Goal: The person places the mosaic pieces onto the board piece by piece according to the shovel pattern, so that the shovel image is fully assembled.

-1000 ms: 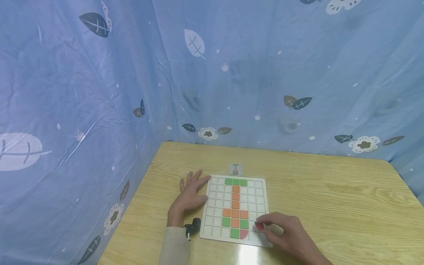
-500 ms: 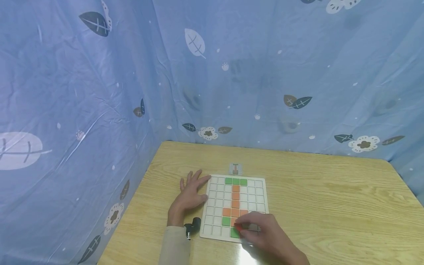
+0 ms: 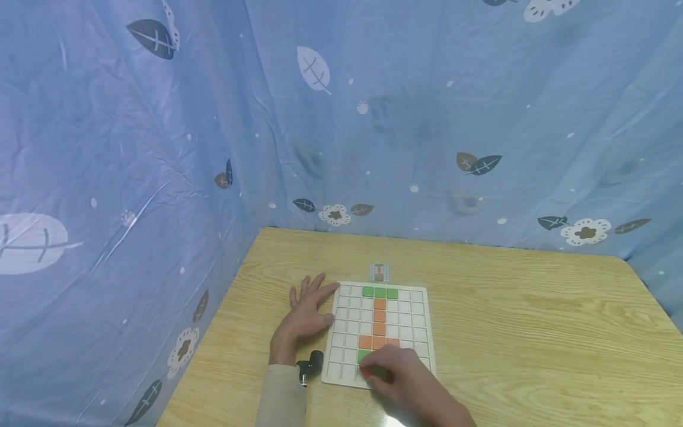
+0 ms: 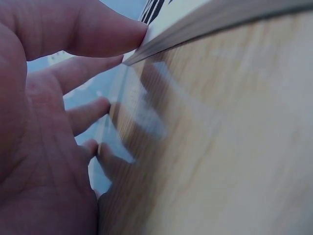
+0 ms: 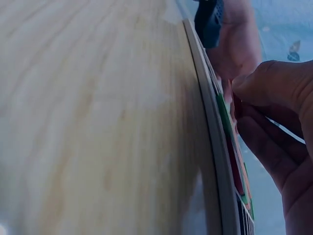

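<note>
A white grid board lies on the table with coloured tiles set in its cells. Green tiles line the top, an orange column runs down from them, and an orange row crosses lower. My right hand pinches a small red piece between thumb and fingers, low over the board's near rows, covering several tiles there. Spread out at the board's left edge, my left hand touches it with thumb and index finger, as the thumb in the left wrist view shows.
A small printed card with a grid picture lies just beyond the board. A black wrist camera sits by the left wrist, close to the board. Blue patterned curtains hang behind the wooden table and along its left.
My right hand has moved left across the board's near rows, carrying the red piece from the right side to left of the green and pink tiles. The left hand has stayed put.
</note>
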Motion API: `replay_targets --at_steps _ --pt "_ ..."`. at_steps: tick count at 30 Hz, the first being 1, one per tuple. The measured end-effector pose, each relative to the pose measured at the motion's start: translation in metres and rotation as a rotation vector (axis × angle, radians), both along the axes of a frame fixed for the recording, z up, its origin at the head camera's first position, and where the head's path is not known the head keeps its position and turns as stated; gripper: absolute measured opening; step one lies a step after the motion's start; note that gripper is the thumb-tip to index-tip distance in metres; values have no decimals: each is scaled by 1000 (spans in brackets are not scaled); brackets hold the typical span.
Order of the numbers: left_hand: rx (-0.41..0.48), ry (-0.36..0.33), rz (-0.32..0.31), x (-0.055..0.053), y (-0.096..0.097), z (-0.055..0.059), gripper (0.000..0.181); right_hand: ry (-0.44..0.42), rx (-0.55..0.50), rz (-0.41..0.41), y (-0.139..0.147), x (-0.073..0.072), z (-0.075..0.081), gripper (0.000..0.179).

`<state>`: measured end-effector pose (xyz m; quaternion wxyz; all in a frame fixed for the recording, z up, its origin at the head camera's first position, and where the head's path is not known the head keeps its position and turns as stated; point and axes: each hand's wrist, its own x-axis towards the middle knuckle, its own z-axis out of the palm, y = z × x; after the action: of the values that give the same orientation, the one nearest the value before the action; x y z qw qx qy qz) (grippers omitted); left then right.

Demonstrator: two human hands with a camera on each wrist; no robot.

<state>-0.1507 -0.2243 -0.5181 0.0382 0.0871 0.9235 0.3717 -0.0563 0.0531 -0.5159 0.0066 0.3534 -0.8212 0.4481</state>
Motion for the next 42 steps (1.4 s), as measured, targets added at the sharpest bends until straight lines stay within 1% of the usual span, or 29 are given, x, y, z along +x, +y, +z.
replay_targets --at_steps 3,6,12,18,25,29,38,42 --pt "-6 -8 2 0 0 0 83 -9 76 -18 -3 0 0 26" --pt "-4 -5 3 0 0 1 83 23 103 -21 -7 1 0 26" --pt "2 -8 3 0 0 1 84 94 101 -17 -11 3 -1 26" --pt "-4 -8 6 -1 0 1 83 135 104 -25 -13 3 -2 24" --pt "10 2 -1 0 0 2 84 135 132 -36 -14 1 -3 22" --pt "24 15 -9 1 0 2 83 137 124 -29 -14 1 -3 22" --pt "15 14 -1 0 0 0 83 132 118 -27 -14 2 -3 24" --pt "11 20 -3 -1 -1 0 83 182 97 -19 -14 2 -5 24"
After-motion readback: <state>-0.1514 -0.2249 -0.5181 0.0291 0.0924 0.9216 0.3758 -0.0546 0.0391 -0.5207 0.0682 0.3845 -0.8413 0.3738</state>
